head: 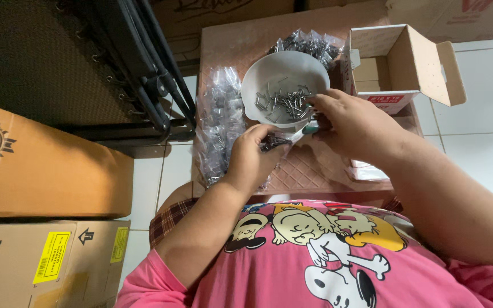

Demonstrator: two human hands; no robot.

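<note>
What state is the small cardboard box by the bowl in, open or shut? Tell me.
Open. The small cardboard box has its flaps spread outward, and its brown inside shows. It sits right of the grey bowl of small metal pieces; its contents cannot be told.

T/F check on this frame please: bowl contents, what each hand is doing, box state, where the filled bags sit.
1. The grey bowl holds small metal nails. True.
2. The left hand is empty. False: it pinches a small bunch of nails.
3. The right hand is at the bowl's rim. True.
4. The white cardboard box is taped shut. False: its flaps stand open.
5. The clear bags lie on the floor tiles. False: they lie on the pink stool, left of and behind the bowl.
</note>
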